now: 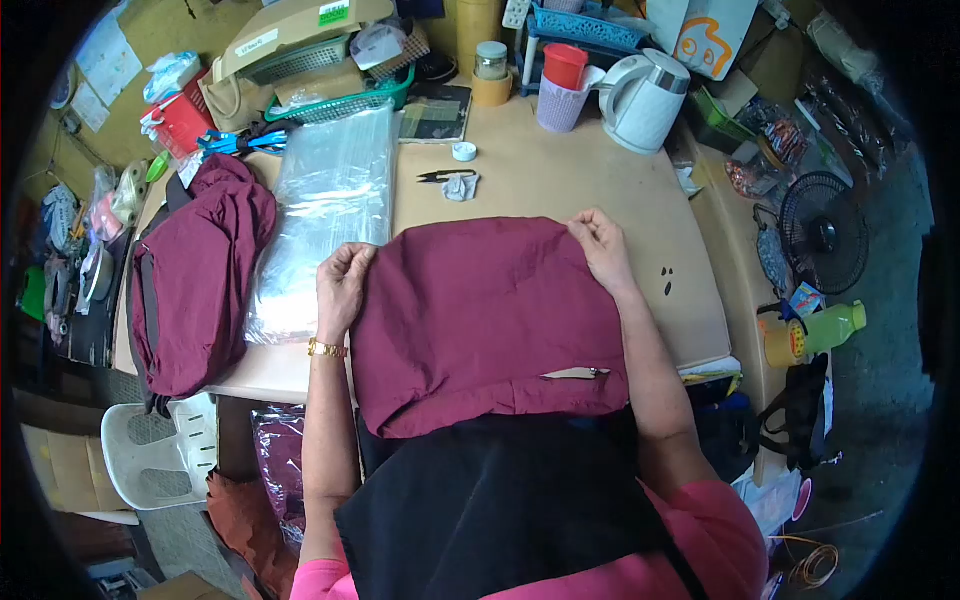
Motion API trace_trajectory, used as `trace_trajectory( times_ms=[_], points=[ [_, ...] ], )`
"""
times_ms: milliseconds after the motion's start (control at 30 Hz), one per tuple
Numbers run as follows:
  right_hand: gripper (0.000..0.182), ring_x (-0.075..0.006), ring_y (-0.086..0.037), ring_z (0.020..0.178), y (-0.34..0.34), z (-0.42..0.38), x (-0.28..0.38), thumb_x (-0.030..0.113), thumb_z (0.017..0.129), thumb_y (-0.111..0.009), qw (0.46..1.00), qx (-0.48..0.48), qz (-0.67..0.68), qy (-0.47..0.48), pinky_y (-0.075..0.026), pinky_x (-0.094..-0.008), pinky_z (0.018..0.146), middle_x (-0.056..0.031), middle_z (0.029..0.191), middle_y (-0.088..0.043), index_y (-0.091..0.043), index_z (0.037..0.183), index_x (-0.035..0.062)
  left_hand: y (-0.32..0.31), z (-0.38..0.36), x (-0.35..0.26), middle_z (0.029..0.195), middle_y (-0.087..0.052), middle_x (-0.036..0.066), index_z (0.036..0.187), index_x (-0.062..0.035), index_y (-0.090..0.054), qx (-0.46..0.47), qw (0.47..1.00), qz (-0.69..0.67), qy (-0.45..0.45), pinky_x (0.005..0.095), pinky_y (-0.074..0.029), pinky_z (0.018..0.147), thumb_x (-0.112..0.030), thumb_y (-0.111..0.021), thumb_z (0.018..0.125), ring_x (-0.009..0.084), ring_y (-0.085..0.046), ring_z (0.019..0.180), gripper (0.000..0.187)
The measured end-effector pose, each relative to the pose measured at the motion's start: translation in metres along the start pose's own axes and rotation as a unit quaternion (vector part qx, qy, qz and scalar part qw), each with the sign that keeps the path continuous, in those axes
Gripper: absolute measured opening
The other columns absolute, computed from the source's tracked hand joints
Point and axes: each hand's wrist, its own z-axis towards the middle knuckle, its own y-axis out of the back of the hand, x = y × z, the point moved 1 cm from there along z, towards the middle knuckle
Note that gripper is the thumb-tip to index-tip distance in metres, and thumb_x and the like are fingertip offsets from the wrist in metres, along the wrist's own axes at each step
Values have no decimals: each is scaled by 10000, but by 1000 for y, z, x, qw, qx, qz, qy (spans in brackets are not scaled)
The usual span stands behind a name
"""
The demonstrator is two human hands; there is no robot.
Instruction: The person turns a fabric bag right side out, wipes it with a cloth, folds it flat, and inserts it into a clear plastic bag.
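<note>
A maroon fabric bag [490, 310] lies spread before me, its near edge against the black apron [490, 510]. Near that edge runs a partly open zipper [575, 373] with light material showing. My left hand [343, 285], a gold watch on its wrist, pinches the bag's far left corner. At the far right corner my right hand [603, 248] pinches the fabric between thumb and fingers. A second maroon bag [195, 280] with dark straps rests on the left of the table. Between the two bags is a stack of clear plastic bags [330, 210].
Thread snips [446, 176] and a small white round item [464, 151] lie beyond the bag on the table [540, 180]. At the back stand a white kettle [645, 100], a lilac cup [565, 105] and a green basket [400, 90]. A fan [824, 232] is at the right.
</note>
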Motion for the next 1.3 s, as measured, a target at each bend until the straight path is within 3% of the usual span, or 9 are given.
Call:
trace_trajectory(
  times_ms=[267, 600, 767, 833, 900, 967, 1100, 1233, 1300],
  points=[
    [135, -109, -631, 672, -4, 4, 14, 86, 964, -613, 979, -109, -87, 148, -504, -275, 636, -146, 818, -740, -641, 884, -19, 13, -7, -19, 737, -597, -23, 863, 18, -650, -152, 979, 98, -94, 226, -435, 648, -164, -642, 1014, 46, -468, 706, 236],
    [193, -40, -493, 626, 2, 25, -27, 203, 956, -695, 984, 132, 110, -50, -420, -266, 573, 66, 713, -588, -660, 849, 45, 41, 4, 6, 715, -602, -32, 846, 17, -667, 37, 997, 49, 53, 227, -418, 589, -175, -702, 973, 41, -483, 660, 233],
    [146, -64, -619, 730, -5, 55, -30, 182, 985, -646, 987, 69, -143, -33, -495, -252, 681, 11, 818, -685, -650, 954, 39, 27, 24, 8, 643, -584, -10, 813, 12, -681, -75, 987, 145, -9, 255, -432, 596, -206, -746, 933, 51, -483, 644, 257],
    [168, -128, -652, 832, -8, 53, -8, 186, 985, -638, 988, -13, -152, 19, -509, -296, 764, -48, 897, -703, -650, 1020, 22, 30, 32, -14, 777, -670, 68, 926, -4, -691, -78, 977, 199, -16, 319, -475, 661, -203, -734, 932, 137, -574, 685, 203],
    [212, -192, -684, 933, -10, 47, 29, 190, 984, -630, 980, -94, -158, 75, -522, -339, 846, -108, 976, -720, -650, 1086, 4, 20, 29, -67, 1039, -704, 158, 1114, -30, -672, -257, 839, 390, -278, 392, -500, 811, -171, -702, 935, 284, -659, 899, 229],
    [332, -403, -625, 1090, -16, 26, 74, 244, 971, -624, 927, -163, -217, 260, -480, -458, 941, -224, 1157, -662, -603, 1227, 35, 3, 9, -93, 1305, -625, 184, 1286, -71, -603, -142, 908, 305, -249, 460, -440, 1013, -131, -663, 938, 389, -578, 1202, 358],
    [429, -397, -423, 1396, -72, -41, 84, 278, 977, -623, 921, 1, -287, 262, -346, -529, 1129, -218, 1484, -470, -557, 1333, 46, -53, -50, -90, 1567, -407, 144, 1465, -104, -480, 73, 880, 432, -185, 605, -178, 1204, -230, -552, 1004, 362, -308, 1490, 483],
    [466, -400, -334, 1458, -83, -57, 27, 280, 971, -631, 898, 64, -377, 217, -260, -564, 1179, -205, 1529, -415, -535, 1366, 51, -45, -60, -30, 1626, -316, 122, 1515, -131, -436, 111, 837, 519, -136, 630, -103, 1213, -361, -491, 1025, 351, -226, 1525, 544],
    [443, -396, -372, 1433, -76, -59, 31, 274, 948, -657, 926, 78, -276, 248, -279, -534, 1176, -199, 1483, -460, -561, 1318, 50, -42, -66, -36, 1639, -286, 138, 1498, -147, -464, 125, 859, 476, -143, 614, -73, 1220, -394, -532, 1006, 357, -212, 1530, 555]
  ],
)
